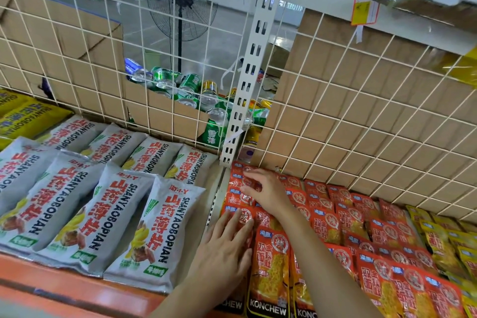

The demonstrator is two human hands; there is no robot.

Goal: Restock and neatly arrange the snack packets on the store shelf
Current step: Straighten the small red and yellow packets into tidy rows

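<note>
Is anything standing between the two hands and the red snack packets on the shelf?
Nothing visible does. The left hand rests flat on the front red snack packets, and the right hand touches those further back, near the wire grid.

Site: retail shop, with stocked display shelving backing onto an open hall. Landmark: white slotted shelf upright (254, 77). Left of it, grey SHANYAOBOPIAN snack packets (152, 235) in overlapping rows. Right of it, red KONCHEW packets (268, 268) in dense rows, with yellow packets (444, 242) farther right. Either side of it, white wire-grid back panel (361, 111). Behind it, brown cardboard cartons (335, 80), a heap of drink cans (191, 90) and a pedestal fan (180, 15) on bare concrete floor. Below and left, orange shelf front edge (77, 289). Above and right, yellow tag (361, 11).
</note>
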